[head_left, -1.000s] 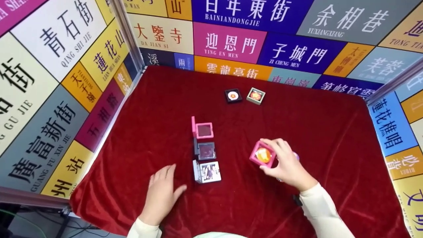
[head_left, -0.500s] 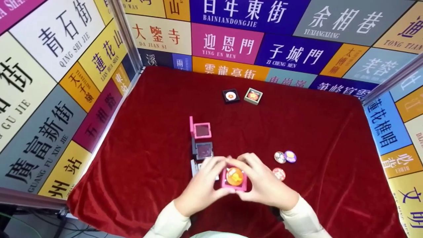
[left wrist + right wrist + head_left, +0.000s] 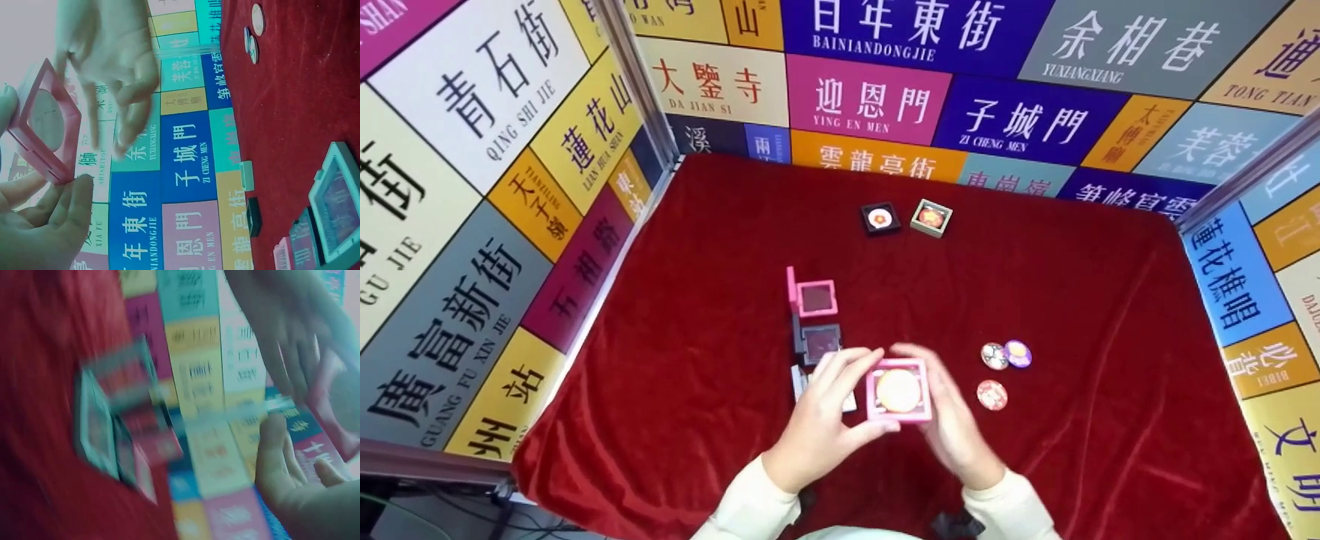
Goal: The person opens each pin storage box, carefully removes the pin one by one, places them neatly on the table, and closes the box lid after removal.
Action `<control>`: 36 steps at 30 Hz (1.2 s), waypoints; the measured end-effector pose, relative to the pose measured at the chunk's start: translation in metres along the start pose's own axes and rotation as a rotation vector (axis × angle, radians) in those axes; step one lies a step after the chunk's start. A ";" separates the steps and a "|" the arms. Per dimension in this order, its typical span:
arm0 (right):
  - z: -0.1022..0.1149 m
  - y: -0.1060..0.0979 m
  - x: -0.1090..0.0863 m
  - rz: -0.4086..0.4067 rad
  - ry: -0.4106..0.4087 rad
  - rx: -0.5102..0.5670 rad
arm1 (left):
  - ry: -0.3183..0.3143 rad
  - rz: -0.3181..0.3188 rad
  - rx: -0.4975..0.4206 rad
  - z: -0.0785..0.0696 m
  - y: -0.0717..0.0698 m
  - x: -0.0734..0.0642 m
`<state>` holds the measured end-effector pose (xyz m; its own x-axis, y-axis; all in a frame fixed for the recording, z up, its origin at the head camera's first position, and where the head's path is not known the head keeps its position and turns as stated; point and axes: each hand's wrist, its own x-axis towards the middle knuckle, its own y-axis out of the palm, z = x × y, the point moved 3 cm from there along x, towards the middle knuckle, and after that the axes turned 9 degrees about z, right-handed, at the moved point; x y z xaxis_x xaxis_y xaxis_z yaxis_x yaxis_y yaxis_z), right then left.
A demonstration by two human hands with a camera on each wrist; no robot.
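My left hand [image 3: 826,420] grips a pink square display case [image 3: 925,390] by its left side, thumb below and fingers above. A round badge [image 3: 898,390] shows pale with glare inside the case. In the left wrist view the case [image 3: 68,121] is tilted and pinched between thumb and fingertips. My right hand [image 3: 956,420] is close on its right side. The left wrist view shows that right hand [image 3: 112,56] apart from the case, fingers loosely extended. In the blurred right wrist view, my right hand [image 3: 298,495] has nothing between its fingers.
A pink open case [image 3: 816,298], a dark one [image 3: 821,345] and a white one [image 3: 801,379], partly hidden by my left hand, stand in a column. Three badges [image 3: 992,395] lie at right. Black [image 3: 870,227] and green [image 3: 930,229] boxes sit at the back. Printed panels [image 3: 870,97] enclose the red cloth [image 3: 705,300].
The right hand brought the pink case from the right to the middle, where both hands held it. Now the left hand alone holds it and the right hand has let go. The badges came into view.
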<state>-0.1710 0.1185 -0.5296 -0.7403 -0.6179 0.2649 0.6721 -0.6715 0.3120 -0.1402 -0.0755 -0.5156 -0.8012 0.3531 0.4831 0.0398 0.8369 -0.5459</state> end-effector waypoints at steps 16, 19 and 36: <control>-0.016 0.031 0.010 -0.084 -0.161 0.292 | -0.016 0.102 0.343 -0.013 0.024 0.030; -0.016 0.034 0.011 -0.069 -0.189 0.336 | -0.005 0.072 0.372 -0.014 0.025 0.029; -0.021 0.035 0.006 -0.062 -0.106 0.384 | -0.017 0.128 0.449 -0.016 0.022 0.025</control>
<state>-0.1514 0.0830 -0.5366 -0.7900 -0.5224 0.3210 0.5867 -0.4922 0.6430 -0.1502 -0.0415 -0.5043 -0.8163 0.4319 0.3834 -0.1203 0.5222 -0.8443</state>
